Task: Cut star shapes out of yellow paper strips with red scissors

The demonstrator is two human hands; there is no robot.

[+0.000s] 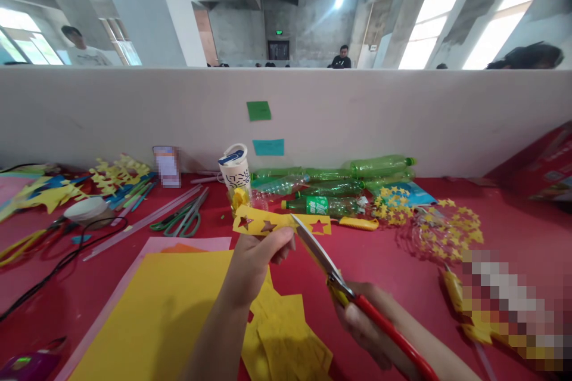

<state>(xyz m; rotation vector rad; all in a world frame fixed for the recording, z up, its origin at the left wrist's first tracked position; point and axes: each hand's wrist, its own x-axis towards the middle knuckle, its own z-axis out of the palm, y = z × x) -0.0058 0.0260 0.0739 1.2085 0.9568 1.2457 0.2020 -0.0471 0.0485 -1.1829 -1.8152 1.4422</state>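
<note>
My left hand [259, 259] pinches a yellow paper strip [279, 221] between thumb and fingers, lifted above the red table. Star-shaped holes run along the strip. In my right hand [364, 324] is a pair of scissors [318, 250] with a long red handle part. Their blades point up and left, and the tip lies against the strip, right of my left thumb. Whether the blades grip the paper, I cannot tell. Below my left hand lie yellow paper pieces [292, 333], overlapping a large yellow sheet [179, 297].
A white cup [235, 172] and several green plastic bottles [330, 189] stand or lie along the white partition [379, 112]. Green-handled scissors [183, 217] rest left of centre. Bunches of yellow stars [447, 229] lie at right, near a yellow glue gun [453, 291]. A black cable [58, 268] crosses the left.
</note>
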